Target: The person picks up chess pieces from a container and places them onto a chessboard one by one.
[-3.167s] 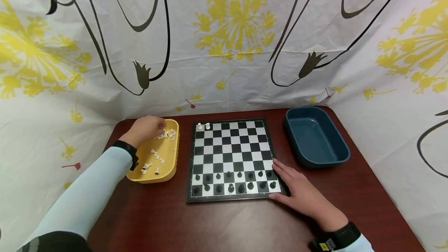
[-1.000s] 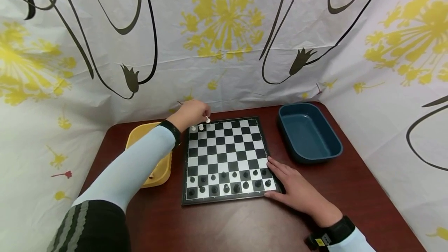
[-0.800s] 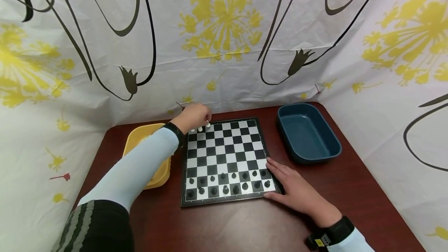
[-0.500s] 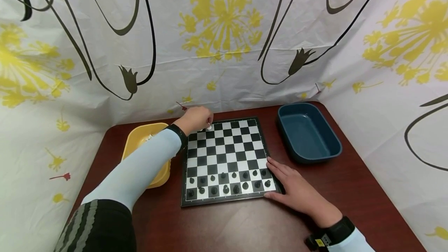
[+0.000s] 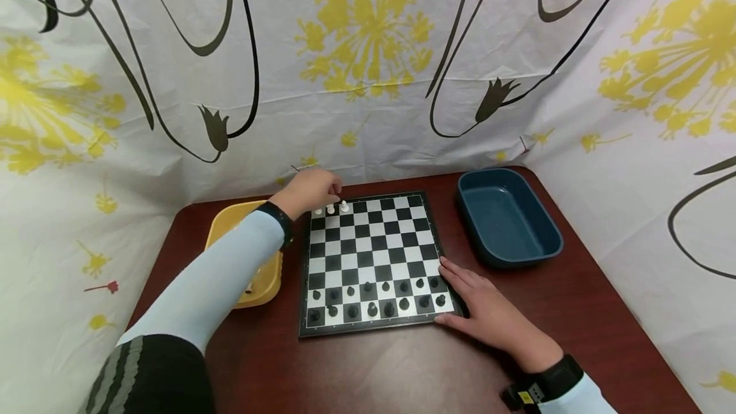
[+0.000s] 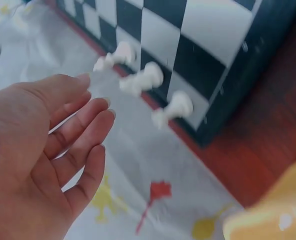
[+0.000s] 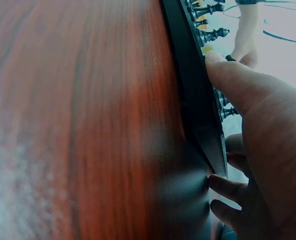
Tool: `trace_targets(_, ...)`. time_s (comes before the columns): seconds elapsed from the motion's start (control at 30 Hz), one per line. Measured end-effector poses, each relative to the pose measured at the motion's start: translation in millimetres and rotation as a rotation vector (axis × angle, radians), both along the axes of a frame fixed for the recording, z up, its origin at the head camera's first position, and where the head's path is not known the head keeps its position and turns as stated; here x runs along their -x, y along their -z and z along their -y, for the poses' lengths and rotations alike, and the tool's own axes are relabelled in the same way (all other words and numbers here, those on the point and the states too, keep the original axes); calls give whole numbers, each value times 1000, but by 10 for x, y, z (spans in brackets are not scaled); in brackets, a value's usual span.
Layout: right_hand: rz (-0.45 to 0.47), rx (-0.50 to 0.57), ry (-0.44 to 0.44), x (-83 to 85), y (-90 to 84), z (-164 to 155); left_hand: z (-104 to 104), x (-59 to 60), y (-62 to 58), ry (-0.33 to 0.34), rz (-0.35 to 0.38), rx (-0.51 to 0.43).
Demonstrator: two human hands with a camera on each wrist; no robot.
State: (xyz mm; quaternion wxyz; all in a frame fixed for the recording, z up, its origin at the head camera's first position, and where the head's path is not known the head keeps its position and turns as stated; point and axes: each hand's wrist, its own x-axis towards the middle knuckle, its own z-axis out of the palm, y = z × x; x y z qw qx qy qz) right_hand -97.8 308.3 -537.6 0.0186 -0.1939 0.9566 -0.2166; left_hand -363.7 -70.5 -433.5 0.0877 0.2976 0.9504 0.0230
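Note:
A chessboard [image 5: 374,260] lies on the dark wooden table. Black pieces [image 5: 379,302] fill its two near rows. Three white pieces [image 5: 331,209] stand on the far left squares, also seen as white pieces [image 6: 138,82] in the left wrist view. My left hand [image 5: 307,190] hovers just behind them with fingers [image 6: 75,125] relaxed and holding nothing. My right hand [image 5: 489,318] rests flat at the board's near right corner, its thumb [image 7: 233,80] pressing the board edge [image 7: 198,105].
A yellow tray [image 5: 253,273] with white pieces sits left of the board, partly hidden by my left arm. An empty blue tub [image 5: 506,219] stands at the right. A patterned curtain [image 5: 368,69] closes in the back and both sides.
My left hand carried a white piece from the yellow tray, set it as the third on the far row, then let go. The right hand stayed put.

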Motion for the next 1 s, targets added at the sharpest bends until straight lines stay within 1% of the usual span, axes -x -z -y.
trace_targets(0.1,-1,2,-4,8,-7,12,254,-33,-92,-31,-3,-60)
trace_targets(0.2,-2,2,-7,9,-5,21,560,-98,-174,-60,7,-112)
trace_targets(0.3,-4,3,-9,9,1,21,879,-177,-219,-95,4,-147)
trace_targets(0.43,-6,1,-10,11,2,13,1263,-311,-241,-156,-14,-168)
trace_targets(0.57,-2,-8,-11,16,-2,7,1560,-450,-221,-215,-11,-182)
trace_targets(0.67,3,-11,-13,21,-3,6,1735,-517,-182,-249,-10,-177)
trace_targets(0.77,3,-11,-15,25,-2,4,1857,-545,-155,-271,-20,-158)
trace_targets(0.87,0,-12,-16,27,5,2,1933,-551,-140,-280,-30,-150)
trace_targets(1.0,-3,-12,-17,28,6,4,1982,-554,-126,-293,-19,-145)
